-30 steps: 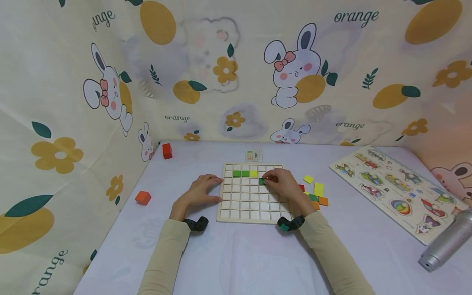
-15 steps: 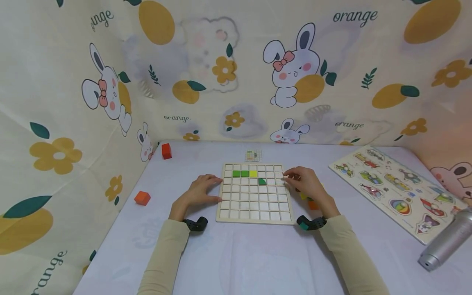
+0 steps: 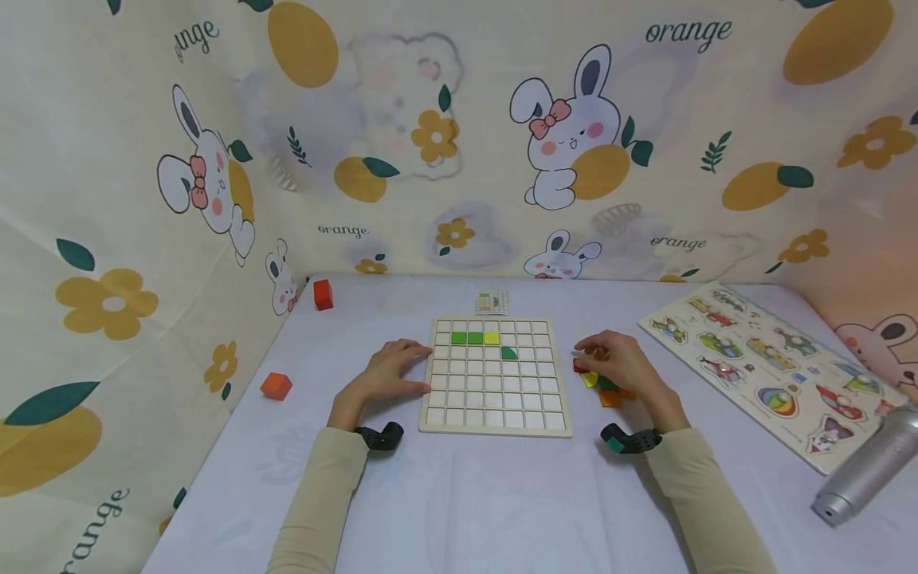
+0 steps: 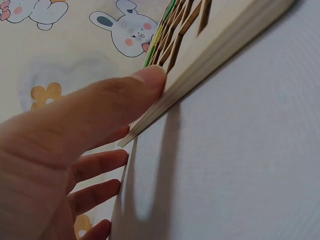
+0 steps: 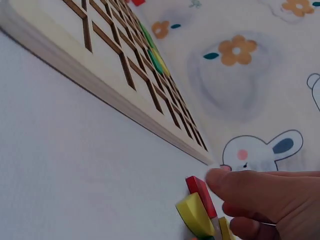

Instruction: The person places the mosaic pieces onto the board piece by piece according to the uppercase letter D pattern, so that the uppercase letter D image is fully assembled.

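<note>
A pale gridded wooden board (image 3: 495,433) lies in the middle of the table. In its upper rows sit two green square tiles (image 3: 467,338), a yellow square tile (image 3: 491,338) and a green quarter-round tile (image 3: 508,353). My left hand (image 3: 387,371) rests against the board's left edge, thumb and fingertips touching it. To the right of the board, my right hand (image 3: 624,367) is over a small pile of tiles, fingers loosely bent with nothing seen between them. Its thumb is close beside a red tile (image 5: 201,195); a yellow curved tile (image 5: 195,216) lies in front. The hand partly hides the pile.
A small pattern card (image 3: 492,302) lies behind the board. Two red-orange blocks (image 3: 276,387) stand at the left. A picture puzzle board (image 3: 749,391) lies at the right, with a silver cylinder (image 3: 861,470) at its near corner. Patterned cloth walls (image 3: 402,239) enclose the table.
My right hand has let go of the green quarter-round tile on the board and moved right to the tile pile. The left hand has stayed at the board's edge.
</note>
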Available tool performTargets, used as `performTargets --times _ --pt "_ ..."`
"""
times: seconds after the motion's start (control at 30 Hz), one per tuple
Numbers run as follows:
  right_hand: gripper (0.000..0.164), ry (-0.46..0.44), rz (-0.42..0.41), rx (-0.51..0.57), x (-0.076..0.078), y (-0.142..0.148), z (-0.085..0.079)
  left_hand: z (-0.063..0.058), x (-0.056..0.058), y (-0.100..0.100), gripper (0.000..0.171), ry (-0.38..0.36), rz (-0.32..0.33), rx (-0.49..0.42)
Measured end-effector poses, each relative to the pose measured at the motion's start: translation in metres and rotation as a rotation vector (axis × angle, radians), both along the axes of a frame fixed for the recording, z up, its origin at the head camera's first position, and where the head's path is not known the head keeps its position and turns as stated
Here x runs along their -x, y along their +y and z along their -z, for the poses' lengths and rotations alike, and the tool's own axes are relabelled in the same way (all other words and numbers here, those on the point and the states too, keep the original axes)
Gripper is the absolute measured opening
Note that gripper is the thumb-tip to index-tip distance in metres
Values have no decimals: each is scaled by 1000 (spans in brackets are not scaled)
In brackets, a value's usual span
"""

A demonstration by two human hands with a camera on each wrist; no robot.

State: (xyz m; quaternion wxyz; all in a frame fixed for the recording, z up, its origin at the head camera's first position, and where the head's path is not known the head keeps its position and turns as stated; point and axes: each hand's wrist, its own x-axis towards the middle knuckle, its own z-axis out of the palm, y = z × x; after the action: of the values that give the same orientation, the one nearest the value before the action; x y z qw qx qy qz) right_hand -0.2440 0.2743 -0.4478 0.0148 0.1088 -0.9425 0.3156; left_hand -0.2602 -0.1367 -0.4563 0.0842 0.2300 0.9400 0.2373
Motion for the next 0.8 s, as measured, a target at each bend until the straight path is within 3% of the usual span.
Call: performTargets --times 0.23,0.47,0.8 --pt "28 -71 -14 -52 1 3 0 0 0 -1 68 0 3 -6" --pt "23 -25 -45 -83 2 4 4 1 0 -1 68 9 4 -7" --pt "28 -32 -89 -73 6 6 2 1 0 -1 69 6 0 -3"
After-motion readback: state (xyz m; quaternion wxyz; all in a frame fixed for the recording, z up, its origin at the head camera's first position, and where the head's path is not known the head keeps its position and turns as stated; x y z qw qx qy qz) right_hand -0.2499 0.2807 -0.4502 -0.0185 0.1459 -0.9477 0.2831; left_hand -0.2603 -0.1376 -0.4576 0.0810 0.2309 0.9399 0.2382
